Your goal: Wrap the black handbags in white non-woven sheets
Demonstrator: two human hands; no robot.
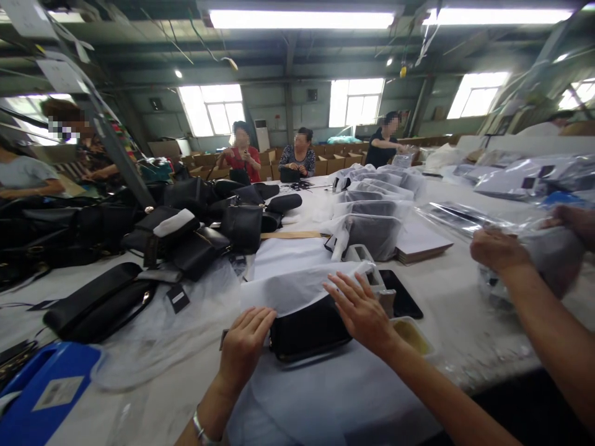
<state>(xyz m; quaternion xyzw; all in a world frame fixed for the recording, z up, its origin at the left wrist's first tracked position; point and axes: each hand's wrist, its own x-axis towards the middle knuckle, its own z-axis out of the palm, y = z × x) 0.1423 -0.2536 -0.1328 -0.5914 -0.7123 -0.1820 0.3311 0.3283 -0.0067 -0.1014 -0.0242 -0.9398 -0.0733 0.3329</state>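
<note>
A black handbag (309,334) lies in front of me on white sheets, its upper part covered by a thin white sheet (292,291). At the bag's left end is my left hand (246,341), fingers stretched close together over the bag's edge and the sheet's corner, the thumb hidden. My right hand (360,313) lies on the bag's right end and the sheet's edge, fingers spread and flat. Just beyond the right hand are a white plastic holder (367,263) and a dark flat phone-like device (402,294). A small tub with yellowish contents (411,334) sits by the right wrist.
Black bags (242,223) are heaped at the left. Bags in white wrapping (374,232) stand in a row ahead, beside stacked boards (423,241). A blue container (51,384) is at lower left. At right, a co-worker's hands (502,251) hold clear plastic. Other people sit opposite.
</note>
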